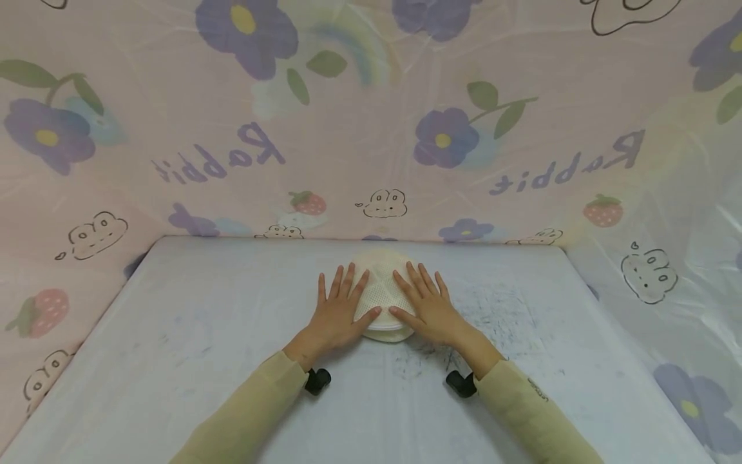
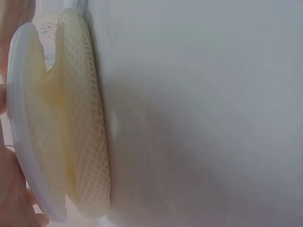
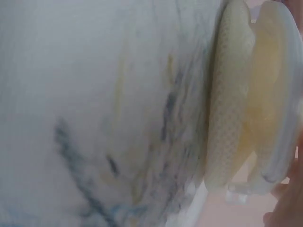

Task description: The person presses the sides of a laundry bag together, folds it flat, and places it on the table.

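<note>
A round, cream mesh laundry bag (image 1: 382, 283) with a pale rim lies near the table's far edge, between my hands. My left hand (image 1: 338, 316) rests on its left side, fingers spread and straight. On the right side my right hand (image 1: 433, 314) lies the same way, the two thumbs pointing at each other. In the left wrist view the bag (image 2: 83, 118) shows two mesh layers with a gap between them, the lower one flat on the table. The right wrist view shows the bag (image 3: 229, 99) side-on, fingers at its upper rim.
The white table (image 1: 191, 386) bears dark scribbled marks (image 1: 498, 316) to the right of the bag. A pink printed curtain (image 1: 348, 142) rises behind the table's far edge and continues at both sides. A black wrist device (image 1: 317, 381) sits below each wrist.
</note>
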`<state>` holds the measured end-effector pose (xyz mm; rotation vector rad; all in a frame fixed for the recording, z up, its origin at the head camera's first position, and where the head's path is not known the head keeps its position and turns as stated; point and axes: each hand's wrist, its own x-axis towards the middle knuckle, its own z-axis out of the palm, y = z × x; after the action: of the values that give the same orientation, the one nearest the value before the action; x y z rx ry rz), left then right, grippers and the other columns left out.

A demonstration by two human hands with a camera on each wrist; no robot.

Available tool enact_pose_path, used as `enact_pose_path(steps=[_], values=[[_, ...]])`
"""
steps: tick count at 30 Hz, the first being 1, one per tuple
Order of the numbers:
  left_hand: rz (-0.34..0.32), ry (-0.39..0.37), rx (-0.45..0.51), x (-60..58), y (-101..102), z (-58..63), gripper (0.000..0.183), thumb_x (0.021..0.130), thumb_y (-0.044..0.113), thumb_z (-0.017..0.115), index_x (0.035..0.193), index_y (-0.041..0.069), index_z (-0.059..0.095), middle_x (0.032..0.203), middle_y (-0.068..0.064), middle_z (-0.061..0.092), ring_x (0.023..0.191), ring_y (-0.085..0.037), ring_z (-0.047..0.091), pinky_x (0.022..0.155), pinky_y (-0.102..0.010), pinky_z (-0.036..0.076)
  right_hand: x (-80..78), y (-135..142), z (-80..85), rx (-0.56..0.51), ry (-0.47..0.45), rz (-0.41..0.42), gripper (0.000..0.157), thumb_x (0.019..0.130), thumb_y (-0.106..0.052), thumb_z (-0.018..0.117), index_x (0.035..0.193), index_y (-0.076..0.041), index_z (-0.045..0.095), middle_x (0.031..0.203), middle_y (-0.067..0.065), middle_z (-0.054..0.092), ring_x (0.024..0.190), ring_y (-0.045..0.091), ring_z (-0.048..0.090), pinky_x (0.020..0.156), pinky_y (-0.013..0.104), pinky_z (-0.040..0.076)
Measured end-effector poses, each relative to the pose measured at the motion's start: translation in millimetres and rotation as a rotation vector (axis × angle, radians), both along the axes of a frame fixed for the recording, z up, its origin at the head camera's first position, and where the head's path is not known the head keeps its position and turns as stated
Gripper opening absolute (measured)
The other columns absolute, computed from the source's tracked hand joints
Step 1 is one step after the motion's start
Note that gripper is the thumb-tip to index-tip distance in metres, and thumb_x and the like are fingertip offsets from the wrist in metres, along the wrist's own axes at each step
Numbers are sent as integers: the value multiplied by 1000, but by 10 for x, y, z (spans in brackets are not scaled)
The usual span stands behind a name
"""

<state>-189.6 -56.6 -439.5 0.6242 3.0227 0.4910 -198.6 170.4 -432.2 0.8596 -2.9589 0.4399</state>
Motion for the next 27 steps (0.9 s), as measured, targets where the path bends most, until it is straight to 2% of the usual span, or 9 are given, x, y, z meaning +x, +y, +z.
enact_pose_path(steps=[8, 15, 20, 27], values=[[2, 53, 24, -6, -35, 7, 77, 96, 59, 37, 156, 16, 12, 161, -18, 1, 148, -37, -5, 112, -62, -11, 2, 18, 9, -9, 10, -15, 72, 98, -49, 45, 155, -17, 15, 161, 17, 3, 148, 37, -5, 113, 64, 0], [10, 28, -14, -23, -78, 25, 79, 96, 63, 32, 155, 19, 4, 161, -15, -5, 148, -34, -12, 112, -60, -15, -5, 50, 33, -16, 4, -38, 72, 98, -49, 45, 155, -18, 15, 161, 16, 2, 148, 37, -6, 113, 63, -2], [26, 22, -7, -27, -128, 41, 80, 95, 66, 31, 156, 20, 5, 161, -14, -5, 147, -34, -16, 111, -60, -16, -31, 85, 40, 18, -6, -62, 73, 98, -52, 43, 156, -21, 12, 162, 12, -3, 148, 34, -11, 114, 60, -5], [41, 27, 2, -8, -212, 31, 81, 94, 66, 33, 155, 19, 9, 161, -15, -3, 146, -34, -16, 111, -61, -16, -44, 154, 33, 34, 17, -67, 74, 96, -53, 46, 155, -17, 16, 161, 16, 2, 147, 38, -7, 113, 63, -2]])
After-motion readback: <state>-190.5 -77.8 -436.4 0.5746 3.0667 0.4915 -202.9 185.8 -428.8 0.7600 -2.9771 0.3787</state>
